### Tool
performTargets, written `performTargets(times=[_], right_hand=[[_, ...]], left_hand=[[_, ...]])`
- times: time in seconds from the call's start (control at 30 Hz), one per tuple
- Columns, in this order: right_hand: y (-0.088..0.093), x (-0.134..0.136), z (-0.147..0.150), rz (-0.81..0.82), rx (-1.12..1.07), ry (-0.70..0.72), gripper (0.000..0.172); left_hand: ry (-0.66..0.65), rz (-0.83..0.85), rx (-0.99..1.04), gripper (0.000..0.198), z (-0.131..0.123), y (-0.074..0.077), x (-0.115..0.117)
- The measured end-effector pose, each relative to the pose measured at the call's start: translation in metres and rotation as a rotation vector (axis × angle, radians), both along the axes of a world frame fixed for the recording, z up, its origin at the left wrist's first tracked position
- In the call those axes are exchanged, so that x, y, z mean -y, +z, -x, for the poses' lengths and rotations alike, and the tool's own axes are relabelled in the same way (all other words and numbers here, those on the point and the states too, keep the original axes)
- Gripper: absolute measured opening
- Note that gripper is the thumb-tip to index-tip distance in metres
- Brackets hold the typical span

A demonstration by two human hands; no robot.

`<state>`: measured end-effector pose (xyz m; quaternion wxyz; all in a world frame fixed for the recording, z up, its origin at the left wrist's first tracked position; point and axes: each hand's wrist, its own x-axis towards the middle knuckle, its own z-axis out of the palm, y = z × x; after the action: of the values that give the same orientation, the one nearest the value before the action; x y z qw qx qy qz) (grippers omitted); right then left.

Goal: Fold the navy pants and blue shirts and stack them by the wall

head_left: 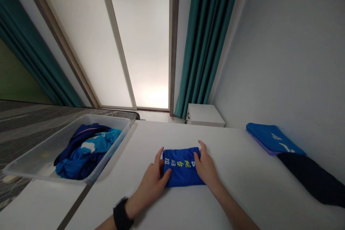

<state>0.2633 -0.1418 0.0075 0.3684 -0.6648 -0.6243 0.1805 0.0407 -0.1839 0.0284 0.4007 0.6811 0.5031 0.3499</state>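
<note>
A folded blue garment (pixel 181 168) with yellow lettering lies on the white table (pixel 234 201) in front of me. My left hand (pixel 153 179), with a dark watch on the wrist, grips the garment's left edge, thumb on top. On the other side, my right hand (pixel 206 167) holds the right edge with fingers curled over it. Both hands are closed on the cloth.
A clear plastic bin (pixel 35 158) with crumpled blue clothes (pixel 86 149) sits at the left. Folded blue garments (pixel 272 138) are stacked at the right by the wall, with a dark garment (pixel 312 179) in front of them. A small white cabinet (pixel 205 115) stands beyond the table.
</note>
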Motion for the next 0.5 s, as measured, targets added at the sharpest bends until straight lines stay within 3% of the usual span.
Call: performTargets(times=[0.23, 0.37, 0.5], right_hand=[[-0.001, -0.002, 0.002, -0.053, 0.066, 0.049, 0.048], [0.000, -0.002, 0.002, -0.073, 0.057, 0.093, 0.047], [0.001, 0.001, 0.003, -0.090, 0.031, 0.097, 0.047]], left_hand=[[0.080, -0.176, -0.146, 0.052, -0.004, -0.012, 0.005], [0.114, -0.073, 0.013, 0.051, -0.004, -0.014, -0.003], [0.140, 0.041, 0.073, 0.051, 0.007, -0.004, -0.026]])
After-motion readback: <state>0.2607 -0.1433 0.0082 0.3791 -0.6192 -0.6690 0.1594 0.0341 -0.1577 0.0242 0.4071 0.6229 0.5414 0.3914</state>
